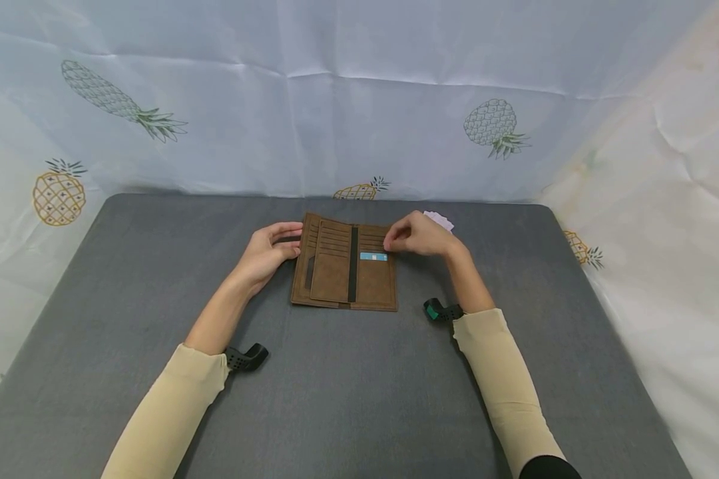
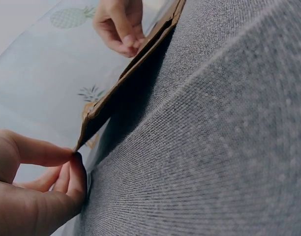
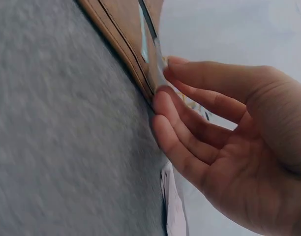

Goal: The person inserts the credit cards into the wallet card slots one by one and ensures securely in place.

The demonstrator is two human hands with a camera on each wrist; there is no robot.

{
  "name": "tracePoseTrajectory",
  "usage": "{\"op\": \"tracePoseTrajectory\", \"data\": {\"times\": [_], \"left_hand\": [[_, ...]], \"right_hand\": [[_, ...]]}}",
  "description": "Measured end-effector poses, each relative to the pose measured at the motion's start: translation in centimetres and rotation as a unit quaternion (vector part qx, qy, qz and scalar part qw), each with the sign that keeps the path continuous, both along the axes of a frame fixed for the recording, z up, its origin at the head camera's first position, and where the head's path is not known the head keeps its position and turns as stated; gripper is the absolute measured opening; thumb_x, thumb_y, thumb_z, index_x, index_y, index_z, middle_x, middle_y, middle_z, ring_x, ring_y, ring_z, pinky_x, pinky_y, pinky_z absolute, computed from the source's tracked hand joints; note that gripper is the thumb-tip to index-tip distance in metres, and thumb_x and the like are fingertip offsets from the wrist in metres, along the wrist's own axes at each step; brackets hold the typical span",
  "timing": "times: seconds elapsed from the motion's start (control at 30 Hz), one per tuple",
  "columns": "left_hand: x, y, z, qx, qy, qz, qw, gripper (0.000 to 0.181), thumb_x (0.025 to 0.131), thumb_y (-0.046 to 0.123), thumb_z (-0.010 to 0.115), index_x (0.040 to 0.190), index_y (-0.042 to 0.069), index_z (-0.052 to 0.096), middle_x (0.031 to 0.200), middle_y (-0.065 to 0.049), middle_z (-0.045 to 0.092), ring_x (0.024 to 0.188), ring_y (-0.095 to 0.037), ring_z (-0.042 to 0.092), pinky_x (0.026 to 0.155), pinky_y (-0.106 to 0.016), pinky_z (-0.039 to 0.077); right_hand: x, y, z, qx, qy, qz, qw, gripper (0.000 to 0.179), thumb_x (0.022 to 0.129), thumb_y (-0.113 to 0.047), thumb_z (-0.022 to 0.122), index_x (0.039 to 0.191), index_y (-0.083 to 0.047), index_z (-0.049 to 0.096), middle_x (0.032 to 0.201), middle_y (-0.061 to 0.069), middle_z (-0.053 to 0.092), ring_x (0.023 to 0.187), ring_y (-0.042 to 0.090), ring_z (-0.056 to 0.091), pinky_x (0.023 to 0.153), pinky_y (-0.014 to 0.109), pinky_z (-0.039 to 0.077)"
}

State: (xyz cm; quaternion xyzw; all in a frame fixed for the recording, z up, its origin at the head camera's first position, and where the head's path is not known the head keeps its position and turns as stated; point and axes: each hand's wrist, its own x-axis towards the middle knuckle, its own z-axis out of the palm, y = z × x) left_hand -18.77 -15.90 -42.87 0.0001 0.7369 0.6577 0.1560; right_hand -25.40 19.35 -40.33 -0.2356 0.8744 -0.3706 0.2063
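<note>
A brown bifold wallet [image 1: 331, 276] lies spread open on the grey table, card slots facing up, a black band down its middle. A blue card [image 1: 373, 257] shows partly out of a slot on its right half. My left hand [image 1: 265, 256] pinches the wallet's left edge, which is raised off the cloth in the left wrist view. Over the upper right slots is my right hand [image 1: 418, 234]. Its thumb and fingers close on a thin grey edge [image 3: 159, 61] that looks like a card; most of it is hidden.
Pale pink folded papers [image 1: 439, 221] lie just behind my right hand. The grey cloth-covered table [image 1: 335, 399] ends at a white pineapple-print curtain [image 1: 311, 133] at the back and sides. A black wrist camera [image 1: 247, 358] sits on my left wrist.
</note>
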Motion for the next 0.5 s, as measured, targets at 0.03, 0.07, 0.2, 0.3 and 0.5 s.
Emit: {"op": "tracePoseTrajectory", "data": {"times": [0.03, 0.07, 0.2, 0.3, 0.5], "left_hand": [[0.0, 0.0, 0.0, -0.002, 0.0, -0.001, 1.0, 0.06, 0.106, -0.012, 0.052, 0.163, 0.002, 0.044, 0.163, -0.022, 0.046, 0.147, -0.038, 0.055, 0.102, -0.016, 0.059], [0.0, 0.0, -0.1, -0.003, 0.0, -0.001, 1.0, 0.06, 0.106, -0.012, 0.052, 0.163, 0.002, 0.044, 0.163, -0.022, 0.046, 0.147, -0.038, 0.055, 0.102, -0.016, 0.059], [0.0, 0.0, -0.1, -0.004, 0.002, -0.002, 1.0, 0.06, 0.106, -0.012, 0.052, 0.163, 0.002, 0.043, 0.163, -0.023, 0.046, 0.147, -0.039, 0.054, 0.103, -0.017, 0.059], [0.0, 0.1, -0.1, -0.002, 0.002, -0.002, 1.0, 0.059, 0.106, -0.011, 0.052, 0.163, 0.002, 0.043, 0.163, -0.023, 0.046, 0.147, -0.038, 0.054, 0.104, -0.018, 0.059], [0.1, 0.1, 0.1, 0.0, 0.001, -0.001, 1.0, 0.06, 0.106, -0.011, 0.052, 0.163, 0.002, 0.043, 0.164, -0.023, 0.045, 0.148, -0.038, 0.054, 0.107, -0.02, 0.058]], "right_hand": [[-0.1, 0.3, 0.0, -0.001, 0.007, -0.012, 0.9999, 0.014, 0.102, -0.012, 0.076, 0.108, -0.002, 0.082, 0.107, 0.018, 0.081, 0.088, 0.022, 0.07, 0.075, 0.027, 0.055], [-0.2, 0.7, 0.0, -0.002, 0.013, -0.028, 0.9995, 0.016, 0.102, -0.013, 0.076, 0.111, -0.002, 0.081, 0.108, 0.018, 0.08, 0.09, 0.024, 0.071, 0.075, 0.027, 0.055], [-0.4, 2.7, 0.4, 0.008, 0.041, -0.11, 0.993, 0.028, 0.103, -0.018, 0.076, 0.124, 0.0, 0.076, 0.114, 0.02, 0.076, 0.099, 0.031, 0.071, 0.077, 0.026, 0.055], [-0.4, 4.5, 0.9, 0.026, 0.051, -0.161, 0.9853, 0.037, 0.103, -0.02, 0.074, 0.132, 0.003, 0.071, 0.123, 0.025, 0.073, 0.11, 0.037, 0.071, 0.083, 0.03, 0.057], [-0.2, 7.0, 1.6, 0.089, 0.034, -0.216, 0.9717, 0.059, 0.102, -0.032, 0.076, 0.144, 0.007, 0.061, 0.141, 0.029, 0.064, 0.125, 0.043, 0.063, 0.1, 0.054, 0.058]]}}
